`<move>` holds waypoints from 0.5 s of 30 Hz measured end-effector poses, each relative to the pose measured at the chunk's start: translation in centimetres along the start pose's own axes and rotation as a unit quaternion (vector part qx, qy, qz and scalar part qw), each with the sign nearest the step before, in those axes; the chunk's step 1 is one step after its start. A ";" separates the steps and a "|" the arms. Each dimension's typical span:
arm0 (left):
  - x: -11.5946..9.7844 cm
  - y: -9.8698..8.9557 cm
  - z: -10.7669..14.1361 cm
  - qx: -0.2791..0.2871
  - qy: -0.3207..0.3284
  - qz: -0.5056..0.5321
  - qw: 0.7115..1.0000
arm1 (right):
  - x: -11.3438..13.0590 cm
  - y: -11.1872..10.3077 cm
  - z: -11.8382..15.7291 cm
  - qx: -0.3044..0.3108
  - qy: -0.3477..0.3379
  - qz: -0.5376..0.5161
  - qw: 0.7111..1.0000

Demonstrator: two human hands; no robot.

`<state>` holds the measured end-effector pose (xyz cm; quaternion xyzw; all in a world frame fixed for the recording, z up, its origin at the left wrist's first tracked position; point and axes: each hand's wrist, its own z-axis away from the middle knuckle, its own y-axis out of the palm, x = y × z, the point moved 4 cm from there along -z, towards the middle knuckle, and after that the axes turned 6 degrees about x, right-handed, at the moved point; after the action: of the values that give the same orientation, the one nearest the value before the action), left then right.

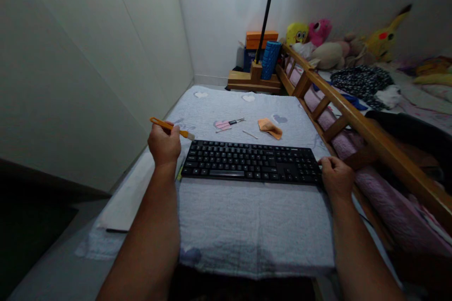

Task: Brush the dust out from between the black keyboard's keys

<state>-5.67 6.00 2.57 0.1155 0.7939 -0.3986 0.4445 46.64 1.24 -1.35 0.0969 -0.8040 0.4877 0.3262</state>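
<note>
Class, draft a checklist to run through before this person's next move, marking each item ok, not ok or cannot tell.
1. Brush in grip: ok; the left hand holds its orange handle.
2. Keyboard facing up: ok; its keys show.
3. Bristles over the middle keys: not ok; they are near the far left corner.
4. Keyboard held firmly: cannot tell; the right hand is at its right edge, but how tightly it grips is unclear.
5. Orange cloth spread flat: not ok; it lies rumpled beyond the keyboard.
</note>
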 end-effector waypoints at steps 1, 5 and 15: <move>0.1 0.3 0.0 0.010 0.000 0.022 1.000 | 0.0 0.0 0.0 0.000 -0.002 -0.001 1.000; 0.0 0.7 0.1 0.053 -0.004 0.027 0.998 | -0.2 0.1 0.0 0.001 0.000 0.003 1.000; -0.2 0.0 0.3 -0.016 0.012 -0.057 0.998 | 0.3 -0.1 0.1 -0.001 0.008 -0.008 1.000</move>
<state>-5.37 5.79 2.71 0.0676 0.8106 -0.4091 0.4134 46.44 1.16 -1.17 0.0991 -0.8012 0.4850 0.3363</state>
